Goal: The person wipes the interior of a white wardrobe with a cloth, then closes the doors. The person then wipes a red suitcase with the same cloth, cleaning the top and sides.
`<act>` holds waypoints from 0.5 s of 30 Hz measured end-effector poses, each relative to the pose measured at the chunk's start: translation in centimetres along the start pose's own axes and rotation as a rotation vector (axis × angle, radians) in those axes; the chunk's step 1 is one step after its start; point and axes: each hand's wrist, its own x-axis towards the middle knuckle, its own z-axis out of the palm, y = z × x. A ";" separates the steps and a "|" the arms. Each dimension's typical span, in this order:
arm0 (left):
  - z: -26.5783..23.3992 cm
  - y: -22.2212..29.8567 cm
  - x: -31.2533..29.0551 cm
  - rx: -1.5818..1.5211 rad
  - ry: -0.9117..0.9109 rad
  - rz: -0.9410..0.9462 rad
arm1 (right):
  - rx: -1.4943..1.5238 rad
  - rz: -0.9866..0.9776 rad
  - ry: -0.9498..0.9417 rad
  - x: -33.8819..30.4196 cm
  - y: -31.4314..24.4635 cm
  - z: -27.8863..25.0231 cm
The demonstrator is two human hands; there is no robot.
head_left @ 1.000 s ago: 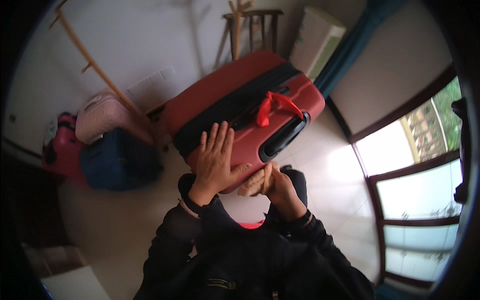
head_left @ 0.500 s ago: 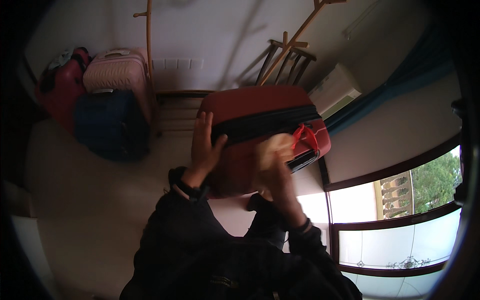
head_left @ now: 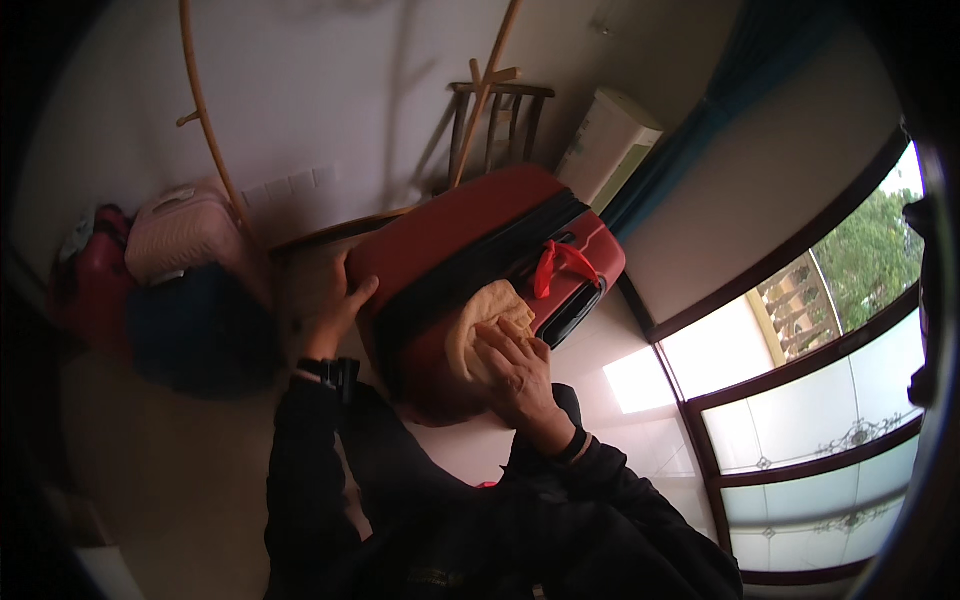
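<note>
Red suitcase (head_left: 455,222) is partly hidden by tan cloth (head_left: 487,308).

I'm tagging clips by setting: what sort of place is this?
Probably a room in a home, though a guesthouse is possible. A wooden coat rack stands by the wall, a teal curtain hangs at the right, and framed glass panels bear decorative scrollwork.

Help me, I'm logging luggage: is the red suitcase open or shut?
The red suitcase looks shut: no gap shows along its black band.
</note>
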 end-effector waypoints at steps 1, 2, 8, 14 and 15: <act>0.2 -0.3 -0.4 0.018 -0.018 -0.019 | 0.006 -0.010 -0.001 -0.4 0.5 -0.2; 0.3 -0.7 -0.8 0.017 -0.050 -0.008 | 0.010 0.004 -0.043 -0.9 1.0 -0.5; 4.0 -1.0 -6.6 0.096 -0.171 -0.037 | 0.044 0.060 -0.001 -5.6 6.2 -4.4; 10.6 1.6 -12.5 0.386 -0.176 0.283 | -0.055 0.359 0.230 -11.1 12.8 -6.2; 11.3 2.2 -13.1 0.309 -0.237 0.237 | -0.104 0.434 0.268 -11.6 13.9 -6.2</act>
